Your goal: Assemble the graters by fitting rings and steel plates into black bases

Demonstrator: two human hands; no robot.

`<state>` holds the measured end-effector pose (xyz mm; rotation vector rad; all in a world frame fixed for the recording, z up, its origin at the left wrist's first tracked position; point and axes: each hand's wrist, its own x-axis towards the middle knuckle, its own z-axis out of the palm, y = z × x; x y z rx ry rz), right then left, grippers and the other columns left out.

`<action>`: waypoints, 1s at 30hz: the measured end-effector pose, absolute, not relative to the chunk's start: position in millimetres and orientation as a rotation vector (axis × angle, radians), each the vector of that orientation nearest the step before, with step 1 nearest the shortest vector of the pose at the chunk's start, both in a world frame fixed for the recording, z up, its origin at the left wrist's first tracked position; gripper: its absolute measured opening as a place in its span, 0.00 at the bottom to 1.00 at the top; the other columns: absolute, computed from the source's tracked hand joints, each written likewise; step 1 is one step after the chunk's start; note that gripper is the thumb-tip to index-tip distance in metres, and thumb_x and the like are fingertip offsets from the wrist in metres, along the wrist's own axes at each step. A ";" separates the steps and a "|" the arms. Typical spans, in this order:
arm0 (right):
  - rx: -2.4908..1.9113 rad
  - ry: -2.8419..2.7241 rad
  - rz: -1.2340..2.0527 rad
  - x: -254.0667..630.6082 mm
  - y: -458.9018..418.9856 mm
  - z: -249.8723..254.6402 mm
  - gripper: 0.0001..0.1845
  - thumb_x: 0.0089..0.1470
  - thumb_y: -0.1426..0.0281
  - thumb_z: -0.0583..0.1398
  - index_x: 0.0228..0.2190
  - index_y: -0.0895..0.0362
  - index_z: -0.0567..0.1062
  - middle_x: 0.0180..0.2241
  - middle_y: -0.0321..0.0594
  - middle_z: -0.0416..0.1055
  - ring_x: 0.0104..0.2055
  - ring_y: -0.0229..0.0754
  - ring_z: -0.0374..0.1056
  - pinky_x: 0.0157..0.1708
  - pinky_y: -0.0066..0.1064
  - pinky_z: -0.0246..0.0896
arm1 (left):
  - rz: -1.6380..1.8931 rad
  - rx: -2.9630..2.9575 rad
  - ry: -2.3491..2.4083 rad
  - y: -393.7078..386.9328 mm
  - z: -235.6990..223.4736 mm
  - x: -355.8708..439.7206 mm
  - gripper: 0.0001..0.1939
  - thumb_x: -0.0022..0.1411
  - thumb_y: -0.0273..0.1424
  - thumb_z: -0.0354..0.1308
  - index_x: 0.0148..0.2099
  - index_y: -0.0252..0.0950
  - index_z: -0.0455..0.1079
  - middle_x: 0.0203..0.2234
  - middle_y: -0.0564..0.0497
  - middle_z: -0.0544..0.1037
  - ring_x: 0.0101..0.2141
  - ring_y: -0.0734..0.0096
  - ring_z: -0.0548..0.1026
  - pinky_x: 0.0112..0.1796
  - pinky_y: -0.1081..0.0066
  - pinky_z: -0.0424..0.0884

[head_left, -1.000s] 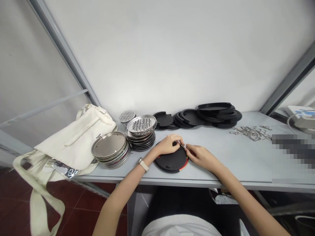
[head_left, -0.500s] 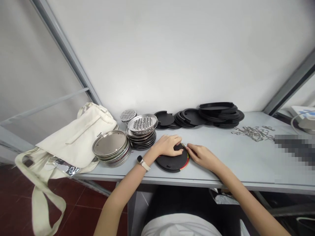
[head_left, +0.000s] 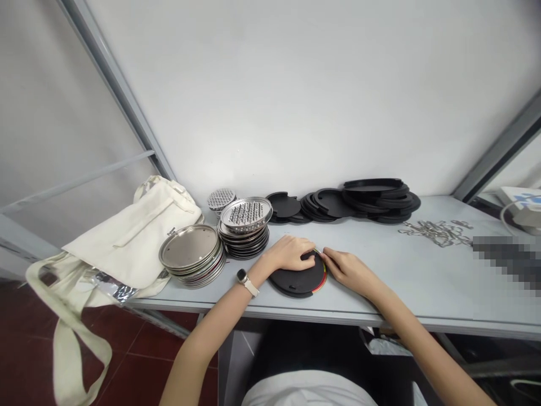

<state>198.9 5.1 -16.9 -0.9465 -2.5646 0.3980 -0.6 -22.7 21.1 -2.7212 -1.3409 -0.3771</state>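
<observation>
A round black disc with a red and yellow rim edge lies flat near the table's front edge. Across its top my left hand presses, holding it down with fingers bent over the far side and the thumb on the disc. At the disc's upper right edge my right hand is closed in a pinch on a small metal clip. My fingers partly hide that clip, which touches the rim.
Stacked round metal lids and metal grater discs stand to the left, beside a cream bag. Black round holders are piled along the wall. Loose metal clips lie at right on the grey table.
Both hands stay at the disc with almost no movement. My left fingers have shifted slightly toward the metal clip. The view has tilted a little.
</observation>
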 end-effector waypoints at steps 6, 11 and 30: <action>-0.953 -2.572 0.365 199.2 6.6 -18.9 0.14 0.64 0.65 0.43 0.28 0.53 0.59 0.20 0.36 0.66 0.22 0.42 0.64 0.25 0.29 0.49 | -0.409 -2.810 -1.378 -23.1 22.5 -1.6 0.07 0.59 0.33 0.52 0.30 0.36 0.63 0.25 0.53 0.71 0.26 0.71 0.67 0.27 0.70 0.54; -0.961 -2.570 0.363 199.2 6.9 -18.0 0.14 0.64 0.65 0.43 0.27 0.53 0.59 0.20 0.36 0.66 0.22 0.41 0.65 0.25 0.29 0.50 | -0.463 -2.809 -1.355 -22.0 18.9 -0.2 0.07 0.59 0.33 0.52 0.29 0.37 0.61 0.24 0.55 0.70 0.26 0.72 0.65 0.27 0.70 0.53; -0.927 -2.551 0.384 200.6 5.5 -15.4 0.15 0.63 0.66 0.44 0.27 0.54 0.62 0.21 0.37 0.67 0.22 0.40 0.64 0.25 0.29 0.51 | -0.360 -2.737 -1.549 -27.1 28.1 5.1 0.12 0.61 0.39 0.51 0.44 0.38 0.61 0.36 0.50 0.74 0.33 0.64 0.73 0.30 0.69 0.60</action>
